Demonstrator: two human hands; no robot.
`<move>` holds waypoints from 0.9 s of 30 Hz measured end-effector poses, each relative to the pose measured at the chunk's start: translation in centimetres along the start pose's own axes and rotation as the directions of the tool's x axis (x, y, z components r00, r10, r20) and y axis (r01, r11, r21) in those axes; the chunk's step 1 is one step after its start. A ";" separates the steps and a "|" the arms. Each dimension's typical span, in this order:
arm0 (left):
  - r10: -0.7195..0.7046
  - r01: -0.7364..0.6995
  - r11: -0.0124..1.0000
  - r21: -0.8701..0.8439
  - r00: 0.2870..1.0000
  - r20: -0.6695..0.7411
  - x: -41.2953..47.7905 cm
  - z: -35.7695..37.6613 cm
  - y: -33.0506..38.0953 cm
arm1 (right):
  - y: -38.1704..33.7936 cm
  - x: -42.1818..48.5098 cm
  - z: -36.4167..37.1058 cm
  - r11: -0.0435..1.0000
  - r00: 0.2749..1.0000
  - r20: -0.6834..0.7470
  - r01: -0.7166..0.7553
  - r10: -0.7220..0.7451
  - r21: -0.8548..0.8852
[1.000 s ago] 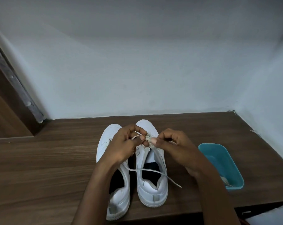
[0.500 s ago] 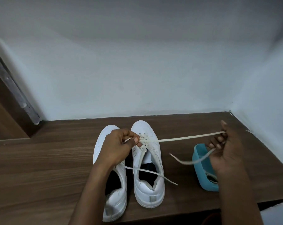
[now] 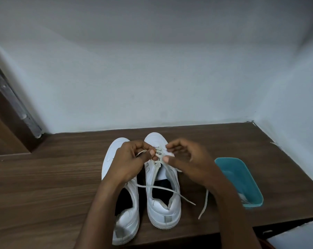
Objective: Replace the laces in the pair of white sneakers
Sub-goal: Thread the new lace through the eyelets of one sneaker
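Fingers [image 3: 143,145] of left hand [image 3: 130,159] pinch the lace [image 3: 152,186] at the eyelets of the right sneaker [image 3: 163,209]; right hand [image 3: 188,162] fingers curled there, grip cannot be told. Left sneaker [image 3: 112,155] just beside it, teal tray [image 3: 242,177] near its right side, all on a dark wooden surface [image 3: 53,177] meeting pale walls [image 3: 152,87] behind its toe

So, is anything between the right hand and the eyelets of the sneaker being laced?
Nothing visible does. The right hand is right at the eyelets of the right-side sneaker. The left hand pinches the lace on their other side, and the teal tub stands clear, off to the right.
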State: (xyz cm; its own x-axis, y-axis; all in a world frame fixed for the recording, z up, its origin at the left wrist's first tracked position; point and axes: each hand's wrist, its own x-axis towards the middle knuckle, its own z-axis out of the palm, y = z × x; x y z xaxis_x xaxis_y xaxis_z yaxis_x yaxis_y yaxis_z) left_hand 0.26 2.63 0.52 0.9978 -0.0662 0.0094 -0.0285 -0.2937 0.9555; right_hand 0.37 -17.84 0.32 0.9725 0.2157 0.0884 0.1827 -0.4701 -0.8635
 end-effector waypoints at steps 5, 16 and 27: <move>0.010 -0.010 0.999 -0.043 1.000 0.004 -0.2 -0.2 0.2 | -0.1 0.7 2.0 0.995 0.994 -0.081 0.071 -0.076 -0.064; 0.008 -0.011 0.982 0.187 1.000 0.018 -0.7 -2.8 0.2 | 1.0 -0.1 -1.4 0.994 0.987 -0.146 0.050 -0.064 -0.094; -0.056 0.059 0.725 0.686 0.998 -0.027 -0.8 -3.1 -0.4 | 3.2 -0.8 -3.1 0.987 0.996 -0.087 0.012 -0.026 -0.158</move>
State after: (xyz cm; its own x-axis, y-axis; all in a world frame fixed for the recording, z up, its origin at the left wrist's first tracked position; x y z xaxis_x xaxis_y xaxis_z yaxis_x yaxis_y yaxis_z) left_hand -0.32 5.78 1.05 0.9991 -0.0234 -0.0359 -0.0028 -0.8712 0.4909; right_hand 0.61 -22.12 -0.94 0.9763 0.1522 0.1537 0.2147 -0.5973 -0.7728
